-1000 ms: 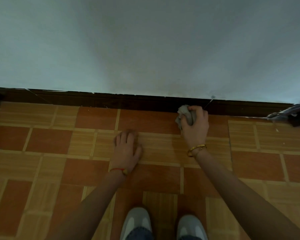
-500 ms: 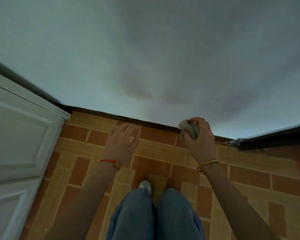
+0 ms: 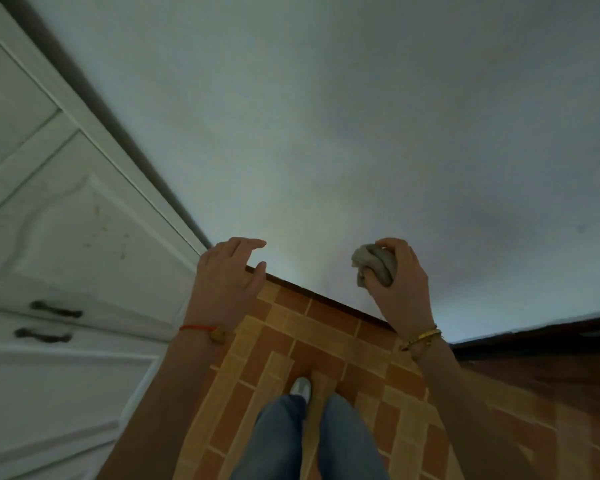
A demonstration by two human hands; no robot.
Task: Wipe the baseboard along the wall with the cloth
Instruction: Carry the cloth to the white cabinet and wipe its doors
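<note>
A dark brown baseboard (image 3: 329,301) runs along the foot of the pale wall (image 3: 326,133), slanting down to the right. My right hand (image 3: 397,282) grips a balled-up grey cloth (image 3: 374,263), held in the air in front of the wall, above the baseboard. My left hand (image 3: 227,275) is raised in the air with its fingers relaxed and holds nothing, hovering in front of the baseboard's left end. A red string is on the left wrist, a gold bracelet on the right.
White cabinet doors (image 3: 66,237) with dark handles (image 3: 54,310) stand close on the left. The floor (image 3: 291,351) is orange and tan brick-pattern tile. My jeans-clad legs (image 3: 312,441) and a light shoe (image 3: 300,386) are below. A dark threshold (image 3: 534,336) lies at the right.
The view has risen and swung; I have gone from crouching to upright. My left hand has lifted off the floor. My right hand has lifted the cloth away from the baseboard.
</note>
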